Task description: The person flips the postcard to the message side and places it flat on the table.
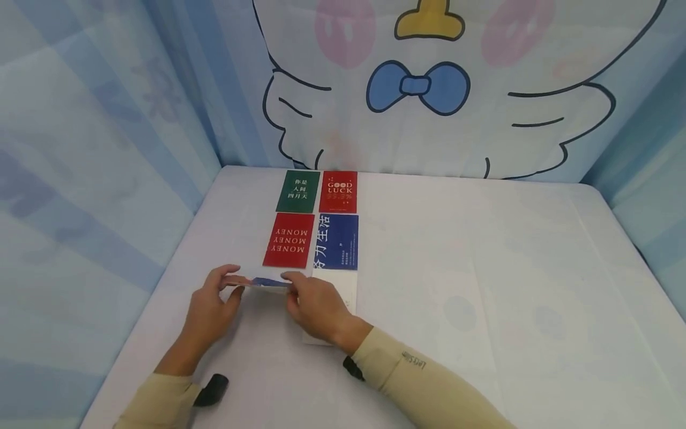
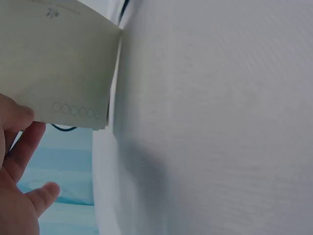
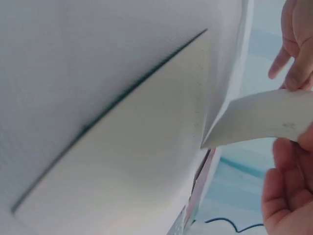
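Observation:
My left hand [image 1: 208, 310] pinches one end of a postcard [image 1: 268, 283], and my right hand [image 1: 323, 307] pinches the other. It stands raised above the table, seen nearly edge-on from the head. Its pale back, with a row of small printed circles, faces the left wrist camera; a second layer shows at the edge, so whether it is one card or several I cannot tell. In the right wrist view the postcard [image 3: 264, 115] bends slightly between both hands. Beneath my right hand lies a whitish card [image 3: 132, 142], partly hidden from the head view.
Beyond the hands lie a green postcard [image 1: 298, 192], a red GOOD LUCK postcard [image 1: 338, 192], a red MONEY postcard [image 1: 289, 241] and a blue postcard [image 1: 343, 241], in two columns. The white-covered table [image 1: 482, 268] extends right. Printed curtains [image 1: 418, 137] surround it.

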The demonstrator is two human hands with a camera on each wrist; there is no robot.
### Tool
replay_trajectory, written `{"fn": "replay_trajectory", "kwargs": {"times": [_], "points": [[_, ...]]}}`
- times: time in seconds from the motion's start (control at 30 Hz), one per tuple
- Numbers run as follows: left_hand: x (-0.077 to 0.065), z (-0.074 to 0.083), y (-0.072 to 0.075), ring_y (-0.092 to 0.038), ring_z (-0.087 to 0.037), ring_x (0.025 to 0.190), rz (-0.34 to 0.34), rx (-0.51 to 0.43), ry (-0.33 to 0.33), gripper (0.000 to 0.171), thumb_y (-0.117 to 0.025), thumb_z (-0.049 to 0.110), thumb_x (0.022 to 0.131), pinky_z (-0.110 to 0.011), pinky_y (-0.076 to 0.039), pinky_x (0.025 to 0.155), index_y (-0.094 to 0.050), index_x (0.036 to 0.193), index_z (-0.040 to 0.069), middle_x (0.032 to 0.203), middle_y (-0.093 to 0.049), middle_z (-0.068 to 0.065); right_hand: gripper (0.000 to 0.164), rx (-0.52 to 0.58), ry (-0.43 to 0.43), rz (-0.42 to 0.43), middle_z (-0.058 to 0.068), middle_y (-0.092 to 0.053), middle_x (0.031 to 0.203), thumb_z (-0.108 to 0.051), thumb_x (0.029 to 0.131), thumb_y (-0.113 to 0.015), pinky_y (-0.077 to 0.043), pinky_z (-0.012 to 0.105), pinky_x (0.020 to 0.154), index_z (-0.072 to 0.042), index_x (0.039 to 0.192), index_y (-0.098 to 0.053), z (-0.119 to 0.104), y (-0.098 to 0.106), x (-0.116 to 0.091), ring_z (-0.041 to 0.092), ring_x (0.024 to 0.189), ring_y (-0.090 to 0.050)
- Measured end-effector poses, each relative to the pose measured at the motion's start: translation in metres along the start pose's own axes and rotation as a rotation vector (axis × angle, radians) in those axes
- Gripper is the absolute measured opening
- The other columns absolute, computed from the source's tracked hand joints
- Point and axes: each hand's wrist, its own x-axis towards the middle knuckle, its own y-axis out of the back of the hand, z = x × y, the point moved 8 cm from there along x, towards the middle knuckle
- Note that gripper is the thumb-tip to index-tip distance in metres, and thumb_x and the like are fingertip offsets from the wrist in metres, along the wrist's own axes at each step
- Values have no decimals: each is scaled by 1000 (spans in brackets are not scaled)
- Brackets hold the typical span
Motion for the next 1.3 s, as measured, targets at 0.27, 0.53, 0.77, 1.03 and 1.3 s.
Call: {"fn": "replay_trajectory", "kwargs": {"times": [0.27,0.53,0.77,1.03,1.3], "points": [[2,14,15,-71,-39,84,131,-29,-115,44,-70,-14,85,-56,-54,79,-47,121,-5,99,-71,-26,41,225,26,251,10,-74,100,-4,94,-66,-55,25,82,1,130,-47,3,19,-1,19,89,-71],[5,20,18,-67,-31,86,160,-31,-135,28,-71,-13,83,-13,-42,78,-62,108,-5,102,-66,-18,23,223,55,338,11,-57,99,0,93,-67,-53,22,81,-1,110,-52,3,22,-3,19,90,-61],[5,15,9,-63,-28,90,40,-16,-112,32,-75,-10,83,-36,-52,77,-65,113,-4,106,-64,-17,40,120,-40,115,10,-54,112,-11,93,-72,-51,17,84,-1,129,-59,9,5,1,17,97,-59],[3,-1,-7,-58,-34,104,-187,0,87,35,-73,1,89,-53,-50,92,-61,122,-4,118,-61,-20,54,-79,-113,-51,5,-55,114,-28,90,-77,-50,23,87,-10,136,-58,13,-9,1,15,100,-55],[1,-9,-17,-57,-37,108,-304,105,157,38,-74,6,90,-57,-45,94,-62,125,-2,123,-60,-21,53,-145,-149,-139,6,-58,119,-29,90,-76,-50,30,92,-12,137,-57,16,-17,2,18,106,-58]]}}
